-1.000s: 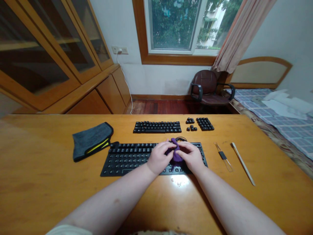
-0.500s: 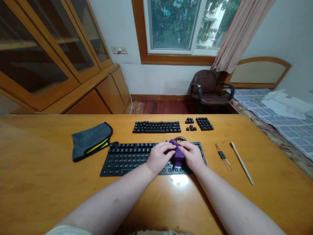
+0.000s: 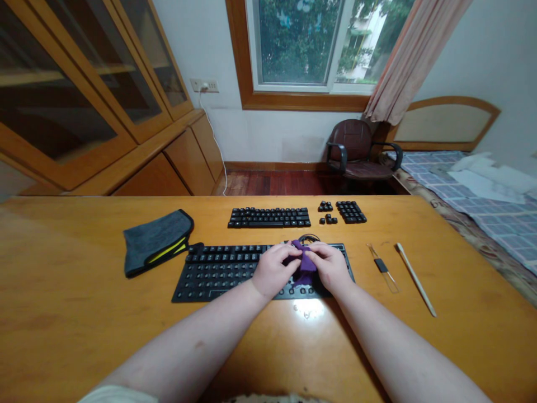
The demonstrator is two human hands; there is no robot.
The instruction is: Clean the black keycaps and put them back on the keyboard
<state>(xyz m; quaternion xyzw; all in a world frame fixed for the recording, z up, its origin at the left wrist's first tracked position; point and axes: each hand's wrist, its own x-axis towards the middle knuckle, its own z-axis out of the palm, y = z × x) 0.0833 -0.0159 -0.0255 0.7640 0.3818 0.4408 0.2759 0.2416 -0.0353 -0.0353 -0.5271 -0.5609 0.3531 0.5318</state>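
Note:
A black keyboard (image 3: 218, 271) lies on the wooden table (image 3: 84, 313) in front of me. Over its right half, my left hand (image 3: 272, 271) and my right hand (image 3: 331, 267) meet, both with fingers closed on a small purple cloth (image 3: 305, 263) bunched between them. The cloth hangs just above the keys. Behind the keyboard, rows of loose black keycaps (image 3: 268, 218) are laid out, with a smaller block of keycaps (image 3: 350, 212) to their right.
A folded grey cloth with a yellow stripe (image 3: 157, 242) lies left of the keyboard. To the right lie a thin wire keycap puller (image 3: 382, 267) and a pale stick (image 3: 415, 278). Beyond the table stand a brown armchair (image 3: 361, 151), wooden cabinets and a bed.
The purple cloth has been gathered a little tighter between my hands. Both hands stay over the right half of the keyboard.

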